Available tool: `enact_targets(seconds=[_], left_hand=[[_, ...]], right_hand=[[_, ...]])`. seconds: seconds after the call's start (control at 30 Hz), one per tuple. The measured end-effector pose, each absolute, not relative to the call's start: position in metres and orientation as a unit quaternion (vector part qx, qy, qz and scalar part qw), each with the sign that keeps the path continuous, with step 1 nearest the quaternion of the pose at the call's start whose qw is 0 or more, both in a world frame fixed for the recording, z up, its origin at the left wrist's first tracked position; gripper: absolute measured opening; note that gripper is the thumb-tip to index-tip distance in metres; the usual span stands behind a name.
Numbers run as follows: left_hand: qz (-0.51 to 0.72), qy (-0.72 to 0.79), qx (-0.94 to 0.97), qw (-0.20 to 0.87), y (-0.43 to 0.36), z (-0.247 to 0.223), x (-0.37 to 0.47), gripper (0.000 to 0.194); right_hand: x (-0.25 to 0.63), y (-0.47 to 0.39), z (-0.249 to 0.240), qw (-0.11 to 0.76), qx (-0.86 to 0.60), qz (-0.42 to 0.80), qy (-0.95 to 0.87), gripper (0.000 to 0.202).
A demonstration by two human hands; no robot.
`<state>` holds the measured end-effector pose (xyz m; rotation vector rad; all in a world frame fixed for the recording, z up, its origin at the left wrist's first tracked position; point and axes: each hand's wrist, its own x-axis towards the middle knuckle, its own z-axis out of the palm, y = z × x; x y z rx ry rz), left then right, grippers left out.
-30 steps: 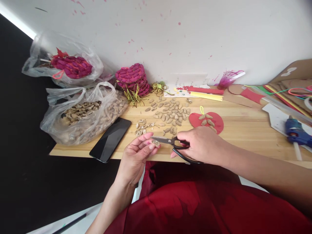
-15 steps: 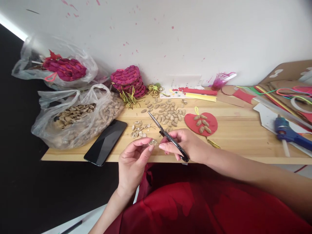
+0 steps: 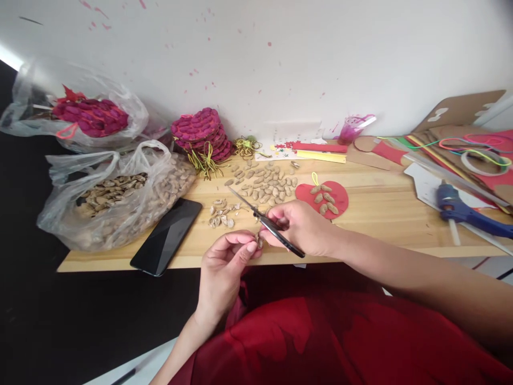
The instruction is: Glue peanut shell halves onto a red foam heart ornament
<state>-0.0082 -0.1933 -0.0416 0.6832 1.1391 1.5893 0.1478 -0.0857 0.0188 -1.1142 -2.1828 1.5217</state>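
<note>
Near the table's front edge, my left hand [image 3: 226, 267] pinches a small peanut shell [image 3: 259, 241] between thumb and fingertips. My right hand [image 3: 294, 227] holds black-handled scissors [image 3: 276, 233], their blades pointing up and to the left; its fingertips meet the shell too. Beyond the hands lies a spread of whole peanuts [image 3: 270, 182]. Left of the scissors is a small pile of broken shell pieces [image 3: 220, 219]. To the right, a red heart-shaped cutout [image 3: 342, 199] with a yellow loop bears several peanuts [image 3: 329, 198].
Plastic bags of peanuts [image 3: 116, 224] and a black phone [image 3: 166, 235] are on the left. Behind stand stacked purple peanut-covered pieces [image 3: 200, 128]. A cup with purple stains [image 3: 352, 129] is at the back. On the right lie a blue glue gun [image 3: 460, 208] and coloured cords [image 3: 476, 147].
My right hand has come in to the left, so its fingertips now touch the shell in my left hand. The view has shifted slightly to the right.
</note>
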Motion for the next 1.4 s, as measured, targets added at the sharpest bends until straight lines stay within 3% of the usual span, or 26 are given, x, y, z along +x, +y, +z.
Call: enact_targets(seconds=[0.1, 0.23, 0.43, 0.87, 1.1, 1.4], left_hand=[[0.634, 0.446, 0.227, 0.590, -0.191, -0.040, -0.010, 0.022], [0.622, 0.424, 0.192, 0.629, -0.189, -0.037, -0.011, 0.032], [0.649, 0.402, 0.166, 0.625, -0.188, -0.038, -0.009, 0.024], [0.688, 0.376, 0.158, 0.600, -0.185, -0.041, -0.005, 0.022], [0.691, 0.378, 0.078, 0.611, -0.183, -0.035, -0.014, 0.033], [0.692, 0.414, 0.194, 0.559, -0.183, -0.039, -0.020, 0.022]], right_hand=[[0.148, -0.084, 0.020, 0.138, -0.368, 0.463, -0.795, 0.027], [0.148, -0.084, 0.018, 0.137, -0.371, 0.521, -0.756, 0.028], [0.151, -0.084, 0.012, 0.132, -0.389, 0.641, -0.648, 0.027], [0.146, -0.094, 0.018, 0.136, -0.415, 0.636, -0.636, 0.026], [0.169, -0.094, 0.006, 0.155, -0.397, 0.457, -0.781, 0.038], [0.191, -0.097, 0.007, 0.156, -0.408, 0.317, -0.842, 0.034]])
